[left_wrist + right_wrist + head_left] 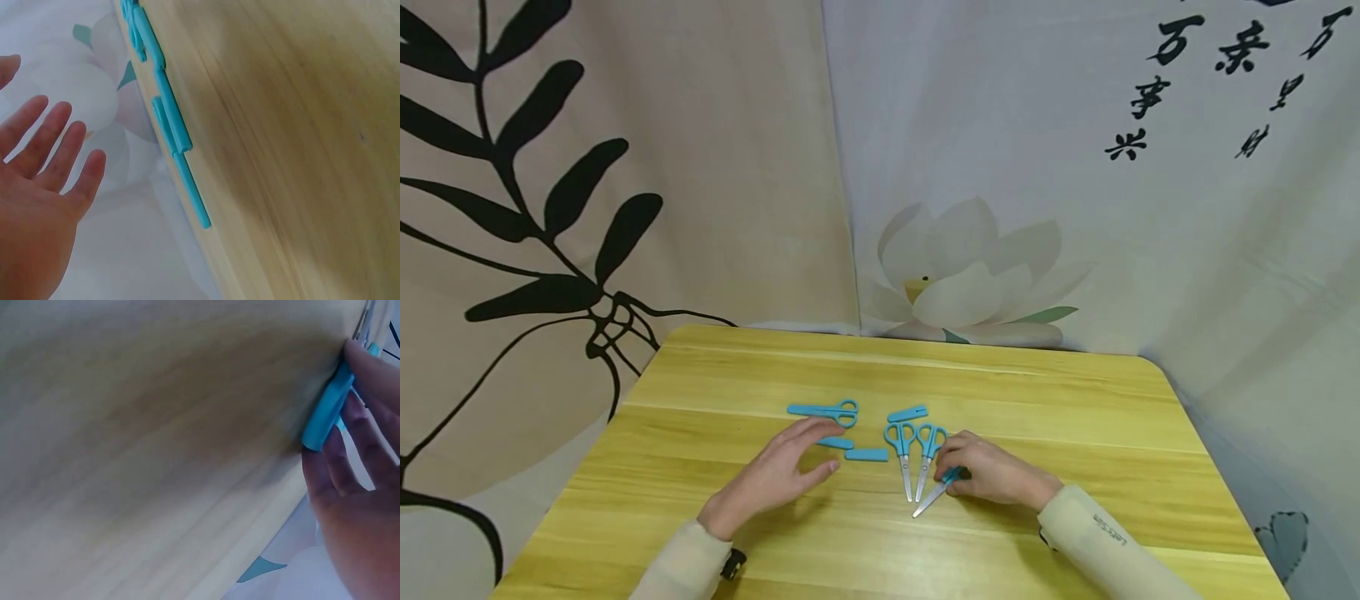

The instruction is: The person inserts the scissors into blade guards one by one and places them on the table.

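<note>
My right hand (996, 471) grips a pair of scissors by its blue handle (328, 412), the bare blade pointing toward the lower left in the head view. To its left lie two more bare-bladed blue scissors, one pair (924, 458) beside the other (903, 458), handles pointing away from me. My left hand (775, 471) is empty, its fingers spread in the left wrist view. Near its fingertips lie two blue blade covers, one (867, 455) to the right of the other (837, 442). Beyond that hand rest blue scissors (820, 410) with their blade covered.
A third blue blade cover (907, 413) lies just beyond the bare scissors. Everything rests on a yellow wooden table (1075, 417) with rounded far corners. Printed curtains (737, 208) hang right behind its far edge.
</note>
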The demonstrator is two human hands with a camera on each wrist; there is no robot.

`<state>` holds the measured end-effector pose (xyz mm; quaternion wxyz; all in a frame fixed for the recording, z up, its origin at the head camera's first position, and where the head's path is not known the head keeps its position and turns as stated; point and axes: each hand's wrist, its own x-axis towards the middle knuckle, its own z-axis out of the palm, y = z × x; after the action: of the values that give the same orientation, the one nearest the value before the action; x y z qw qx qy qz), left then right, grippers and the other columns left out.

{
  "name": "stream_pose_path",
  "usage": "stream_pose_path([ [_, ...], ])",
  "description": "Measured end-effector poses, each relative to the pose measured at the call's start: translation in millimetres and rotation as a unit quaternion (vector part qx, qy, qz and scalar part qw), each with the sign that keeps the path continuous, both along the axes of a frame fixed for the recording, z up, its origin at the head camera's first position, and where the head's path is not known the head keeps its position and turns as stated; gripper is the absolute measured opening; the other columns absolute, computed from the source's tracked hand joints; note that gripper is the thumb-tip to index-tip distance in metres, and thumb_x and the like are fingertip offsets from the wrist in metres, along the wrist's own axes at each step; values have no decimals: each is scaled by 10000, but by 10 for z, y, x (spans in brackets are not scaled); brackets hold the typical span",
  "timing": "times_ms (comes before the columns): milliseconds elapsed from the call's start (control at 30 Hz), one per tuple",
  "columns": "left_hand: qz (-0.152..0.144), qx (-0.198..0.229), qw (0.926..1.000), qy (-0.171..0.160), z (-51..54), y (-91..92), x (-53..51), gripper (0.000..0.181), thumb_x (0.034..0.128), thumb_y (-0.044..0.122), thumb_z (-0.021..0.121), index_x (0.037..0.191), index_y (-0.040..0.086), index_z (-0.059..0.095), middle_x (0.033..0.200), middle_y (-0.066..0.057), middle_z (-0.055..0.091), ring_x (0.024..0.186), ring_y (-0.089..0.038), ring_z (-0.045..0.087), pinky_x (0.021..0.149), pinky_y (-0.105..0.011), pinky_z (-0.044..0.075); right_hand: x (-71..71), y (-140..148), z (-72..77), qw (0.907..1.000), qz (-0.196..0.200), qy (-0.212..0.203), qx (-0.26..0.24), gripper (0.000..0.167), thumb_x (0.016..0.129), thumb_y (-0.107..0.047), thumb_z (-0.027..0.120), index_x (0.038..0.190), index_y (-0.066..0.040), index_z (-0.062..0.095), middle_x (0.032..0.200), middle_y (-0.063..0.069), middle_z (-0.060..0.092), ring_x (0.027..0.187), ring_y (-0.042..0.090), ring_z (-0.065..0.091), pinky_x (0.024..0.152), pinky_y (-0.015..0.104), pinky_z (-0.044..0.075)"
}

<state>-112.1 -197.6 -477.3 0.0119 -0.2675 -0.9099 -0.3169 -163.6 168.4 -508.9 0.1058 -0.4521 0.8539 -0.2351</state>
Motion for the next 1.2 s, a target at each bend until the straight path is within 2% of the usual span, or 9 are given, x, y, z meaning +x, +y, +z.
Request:
stream_pose_path([
  [267, -87, 23, 9998, -186, -43, 70, -11, 478, 989, 235, 720, 1415, 59, 592, 1468, -157, 552, 1355, -348, 520, 1100, -580, 434, 17, 31, -5, 9997, -68, 213, 16, 137, 907, -186, 823, 1039, -192, 784, 1104, -119, 660, 1094, 117, 562, 943, 312, 530],
  [433, -148, -64, 9993, -329, -56, 142, -47, 475, 988, 259, 724, 1415, 94, 599, 1476, -147, 551, 1366, -333, 514, 1114, -565, 426, 49, 104, 21, 9992, -250, 318, 43, 121, 924, -235, 808, 1040, -216, 781, 1092, -123, 652, 1060, 91, 556, 907, 296, 533],
  [533, -174, -114, 9988, -442, -65, 187, -73, 475, 988, 266, 726, 1420, 113, 600, 1494, -150, 538, 1389, -338, 491, 1123, -565, 416, 79, 136, 44, 9986, -308, 431, -84, 126, 924, -217, 808, 1044, -202, 771, 1099, -116, 640, 1045, 85, 562, 885, 276, 544],
  [733, -291, -225, 9983, -455, -92, 279, -140, 479, 980, 273, 738, 1417, 125, 608, 1477, -126, 560, 1406, -334, 474, 1140, -551, 401, 142, 177, 74, 9950, -364, 794, -479, 182, 908, -156, 820, 1075, -158, 747, 1109, -90, 628, 1019, 81, 606, 869, 271, 566],
  [1000, -471, -499, 9970, -350, -134, 386, -237, 465, 985, 287, 735, 1402, 119, 617, 1403, -48, 614, 1320, -265, 553, 1107, -489, 457, 221, 210, 87, 9948, -736, 413, -574, 174, 935, -147, 787, 1103, -151, 741, 1089, -85, 692, 988, 68, 649, 853, 303, 582],
  [1200, -609, -638, 9955, -343, -210, 458, -334, 458, 985, 273, 741, 1392, 102, 620, 1357, -26, 637, 1248, -220, 597, 1079, -460, 483, 254, 250, 83, 9930, -905, 335, -678, 183, 946, -144, 773, 1124, -146, 734, 1083, -87, 699, 978, 64, 654, 832, 329, 591],
])
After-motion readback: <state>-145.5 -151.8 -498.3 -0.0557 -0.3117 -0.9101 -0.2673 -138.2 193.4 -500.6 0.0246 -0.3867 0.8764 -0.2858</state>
